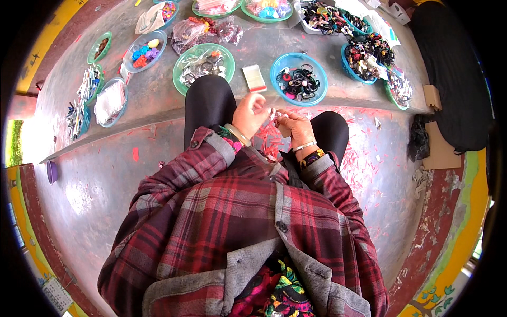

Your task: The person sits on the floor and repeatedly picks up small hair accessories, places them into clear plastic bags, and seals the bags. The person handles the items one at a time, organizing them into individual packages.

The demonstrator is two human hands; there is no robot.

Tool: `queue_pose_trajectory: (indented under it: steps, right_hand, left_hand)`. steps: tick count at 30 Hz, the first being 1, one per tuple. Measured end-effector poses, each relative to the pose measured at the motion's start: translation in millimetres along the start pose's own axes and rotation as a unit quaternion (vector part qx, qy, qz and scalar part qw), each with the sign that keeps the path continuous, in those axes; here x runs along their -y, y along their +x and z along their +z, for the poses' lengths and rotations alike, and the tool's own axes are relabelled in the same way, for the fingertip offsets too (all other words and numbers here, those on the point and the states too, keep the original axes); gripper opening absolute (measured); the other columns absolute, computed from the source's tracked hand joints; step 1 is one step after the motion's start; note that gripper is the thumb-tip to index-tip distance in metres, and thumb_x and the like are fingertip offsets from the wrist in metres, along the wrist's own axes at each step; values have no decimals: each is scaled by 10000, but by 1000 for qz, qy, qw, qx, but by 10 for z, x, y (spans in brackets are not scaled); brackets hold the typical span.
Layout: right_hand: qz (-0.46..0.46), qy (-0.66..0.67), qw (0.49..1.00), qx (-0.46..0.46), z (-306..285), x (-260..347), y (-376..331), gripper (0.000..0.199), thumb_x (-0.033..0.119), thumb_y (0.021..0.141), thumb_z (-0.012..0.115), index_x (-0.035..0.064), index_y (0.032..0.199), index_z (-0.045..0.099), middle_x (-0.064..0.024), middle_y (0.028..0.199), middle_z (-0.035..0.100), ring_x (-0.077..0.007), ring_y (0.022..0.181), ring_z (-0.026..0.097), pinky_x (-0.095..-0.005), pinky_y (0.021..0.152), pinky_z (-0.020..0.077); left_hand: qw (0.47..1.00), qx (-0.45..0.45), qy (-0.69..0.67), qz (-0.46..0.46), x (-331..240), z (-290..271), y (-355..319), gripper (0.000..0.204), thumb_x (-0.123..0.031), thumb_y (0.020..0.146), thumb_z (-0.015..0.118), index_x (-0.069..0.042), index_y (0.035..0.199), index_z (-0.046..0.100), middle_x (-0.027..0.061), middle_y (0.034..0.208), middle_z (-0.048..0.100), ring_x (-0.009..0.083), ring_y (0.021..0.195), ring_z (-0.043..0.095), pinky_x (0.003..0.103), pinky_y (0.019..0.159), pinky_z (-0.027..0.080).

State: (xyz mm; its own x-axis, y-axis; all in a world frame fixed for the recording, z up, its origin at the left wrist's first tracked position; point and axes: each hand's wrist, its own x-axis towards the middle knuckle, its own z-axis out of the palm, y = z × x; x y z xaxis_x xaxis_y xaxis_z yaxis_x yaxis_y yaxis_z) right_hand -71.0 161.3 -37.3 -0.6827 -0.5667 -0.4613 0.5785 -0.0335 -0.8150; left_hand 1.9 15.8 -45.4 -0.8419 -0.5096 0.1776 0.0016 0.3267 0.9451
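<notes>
Both hands meet above the knees, over the grey concrete step (pixel 158 100). The left hand (pixel 251 113), pale bangle at the wrist, curls its fingers round one end of a small whitish, glinting piece (pixel 279 114); the right hand (pixel 297 127) pinches the other end, fingers closed tight. Too small to tell what that piece is. Just past the hands, near the step's front edge, sits a round blue plastic basket of dark hair ties (pixel 299 79). Left of it lies a flat rectangular clear packet with a red strip (pixel 254 78), then a green basket of clear-wrapped items (pixel 204 66).
</notes>
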Motion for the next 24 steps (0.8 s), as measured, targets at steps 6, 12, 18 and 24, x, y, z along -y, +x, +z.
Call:
queue_pose_trajectory:
  steps: [6,12,18,24]
  right_hand:
    - [-13,-124,992,19,-3,14,24,192,7,765,588,-25,952,618,-19,772,609,-67,652,541,-166,570,406]
    - [-56,-210,975,49,-43,-28,39,176,41,774,579,-37,927,616,-15,737,601,-48,619,521,-169,551,411]
    - [-31,-253,966,41,5,105,-27,187,40,767,580,-38,934,613,-26,756,614,-57,618,535,-172,552,421]
    - [-38,-237,968,77,-123,-30,74,190,90,764,597,-12,921,634,-40,744,642,-74,662,571,-208,615,455]
  left_hand:
    - [990,135,26,4,40,1,-42,225,-42,723,639,-1,927,552,77,853,575,132,763,569,258,679,470]
    - [981,176,2,-80,58,5,-55,220,-33,722,636,2,926,563,61,796,611,110,698,572,248,635,477]
    - [977,171,-59,-111,106,-4,-61,199,-52,738,635,5,920,580,62,803,623,92,721,575,247,634,468]
    - [982,171,-26,-74,138,45,-97,164,-102,746,635,8,860,597,68,730,631,105,671,593,255,605,471]
